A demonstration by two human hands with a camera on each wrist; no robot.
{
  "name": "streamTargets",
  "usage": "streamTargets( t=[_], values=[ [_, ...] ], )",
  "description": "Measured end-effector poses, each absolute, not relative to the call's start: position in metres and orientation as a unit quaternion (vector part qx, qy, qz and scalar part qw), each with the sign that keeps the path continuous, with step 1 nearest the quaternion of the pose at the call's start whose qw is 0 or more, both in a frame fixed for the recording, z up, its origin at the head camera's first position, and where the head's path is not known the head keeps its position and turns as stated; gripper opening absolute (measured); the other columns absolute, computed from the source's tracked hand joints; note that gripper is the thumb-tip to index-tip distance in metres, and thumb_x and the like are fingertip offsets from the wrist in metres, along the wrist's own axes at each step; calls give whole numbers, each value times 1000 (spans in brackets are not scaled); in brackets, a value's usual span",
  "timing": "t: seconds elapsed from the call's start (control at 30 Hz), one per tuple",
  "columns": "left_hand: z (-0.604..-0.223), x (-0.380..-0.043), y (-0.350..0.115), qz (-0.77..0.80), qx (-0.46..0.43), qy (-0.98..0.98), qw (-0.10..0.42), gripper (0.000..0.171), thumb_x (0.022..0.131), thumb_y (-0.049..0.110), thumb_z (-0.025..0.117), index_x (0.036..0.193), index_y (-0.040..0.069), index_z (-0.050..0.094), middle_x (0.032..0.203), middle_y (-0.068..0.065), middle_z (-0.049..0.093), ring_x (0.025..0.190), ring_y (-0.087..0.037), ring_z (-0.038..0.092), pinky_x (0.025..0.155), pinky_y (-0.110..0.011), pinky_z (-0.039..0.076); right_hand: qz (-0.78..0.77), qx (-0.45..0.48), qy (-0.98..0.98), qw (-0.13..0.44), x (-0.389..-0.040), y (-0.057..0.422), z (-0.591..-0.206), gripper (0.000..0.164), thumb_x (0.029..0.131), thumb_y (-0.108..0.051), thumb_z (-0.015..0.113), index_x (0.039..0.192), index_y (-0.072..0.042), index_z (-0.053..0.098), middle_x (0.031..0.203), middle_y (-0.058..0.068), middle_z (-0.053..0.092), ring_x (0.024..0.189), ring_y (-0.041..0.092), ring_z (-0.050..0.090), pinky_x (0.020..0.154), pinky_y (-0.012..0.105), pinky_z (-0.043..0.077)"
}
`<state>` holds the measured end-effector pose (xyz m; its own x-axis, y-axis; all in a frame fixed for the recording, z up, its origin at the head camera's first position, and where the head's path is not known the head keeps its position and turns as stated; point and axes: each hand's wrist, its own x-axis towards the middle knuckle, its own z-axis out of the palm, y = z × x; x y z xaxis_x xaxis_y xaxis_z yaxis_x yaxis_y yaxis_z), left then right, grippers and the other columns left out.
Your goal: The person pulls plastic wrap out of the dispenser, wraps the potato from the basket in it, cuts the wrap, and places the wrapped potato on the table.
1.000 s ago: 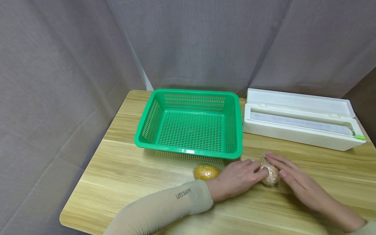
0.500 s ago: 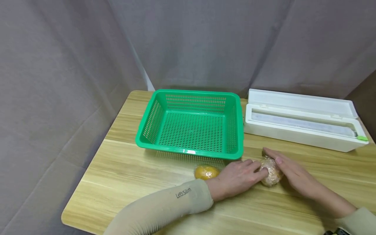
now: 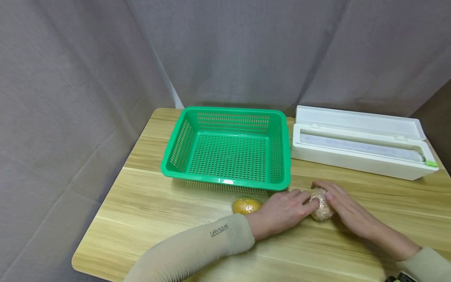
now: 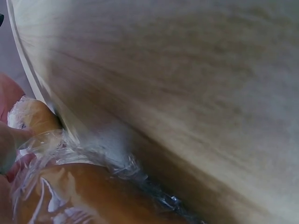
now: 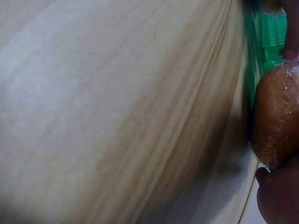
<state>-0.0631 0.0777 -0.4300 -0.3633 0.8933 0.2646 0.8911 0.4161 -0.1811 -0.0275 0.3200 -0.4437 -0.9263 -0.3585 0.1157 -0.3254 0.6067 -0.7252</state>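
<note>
A rounded fruit in crinkled cling film [image 3: 321,205] sits on the table between both hands; its skin looks orange-brown in the right wrist view [image 5: 276,116]. My left hand [image 3: 287,209] holds its left side, with the thumb against the film and fingers curled. On the other side, my right hand [image 3: 352,211] lies with extended fingers along the film. Left of these, partly behind the left wrist, is a second film-wrapped fruit, yellow and oval [image 3: 245,205]. It fills the foreground of the left wrist view [image 4: 93,193], loose film spreading beside it.
A green perforated basket [image 3: 225,181] stands behind the yellow fruit. At the back right is a long white cling film box [image 3: 356,164], lid raised, with a roll [image 3: 363,148] inside and a green tab at its right end. Grey curtains hang behind the wooden table [image 3: 141,219].
My right hand has shifted a little to the left and its fingers have slid along the film over the fruit. The left hand stays almost in place.
</note>
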Motion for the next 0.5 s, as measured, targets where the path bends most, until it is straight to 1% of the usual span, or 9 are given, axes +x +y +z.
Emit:
streamTargets(
  t=[0.13,0.17,0.2,0.27,0.37,0.4,0.5],
  values=[
    [-430,-62,79,6,-534,-827,177,24,114,17,48,132,20,63,115,6,67,98,-7,68,73,-17,56,-402,-189,896,20,-30,322,-441,48,117,-9,24,158,-4,47,155,24,51,138,-18,29,105,2,21],
    [-430,-62,79,5,-531,-828,179,24,114,18,47,132,19,63,114,7,67,98,-7,68,72,-17,57,-406,-187,894,23,-30,323,-440,49,117,-9,22,158,-4,47,155,21,52,138,-18,30,105,2,21],
    [-430,-62,80,5,-529,-829,180,24,114,18,47,133,19,63,114,7,67,98,-7,68,72,-18,57,-410,-186,892,25,-31,324,-439,49,117,-10,21,159,-6,47,157,15,52,138,-19,30,105,2,22],
    [-430,-61,81,1,-523,-834,178,25,114,19,48,133,18,63,112,7,68,96,-7,68,71,-18,57,-417,-187,889,28,-32,327,-437,50,117,-10,20,160,-7,47,159,-2,51,138,-19,32,106,2,23],
    [-430,-61,83,-6,-512,-841,174,25,113,23,50,133,18,64,110,8,69,94,-7,67,69,-19,57,-414,-192,889,27,-33,330,-435,51,117,-10,20,161,-7,47,156,-26,44,138,-20,33,106,1,23],
    [-430,-61,84,-7,-508,-844,172,25,112,24,52,133,18,64,110,8,69,93,-7,67,69,-19,57,-411,-193,890,26,-33,331,-434,50,117,-10,21,161,-7,46,155,-29,42,138,-20,33,107,1,24],
    [-427,-61,84,-24,-497,-854,154,27,112,33,56,133,18,65,114,8,70,97,-8,68,72,-18,58,-405,-185,895,29,-33,334,-432,50,117,-10,23,161,-7,46,157,-23,43,138,-20,33,106,1,24]
  ],
)
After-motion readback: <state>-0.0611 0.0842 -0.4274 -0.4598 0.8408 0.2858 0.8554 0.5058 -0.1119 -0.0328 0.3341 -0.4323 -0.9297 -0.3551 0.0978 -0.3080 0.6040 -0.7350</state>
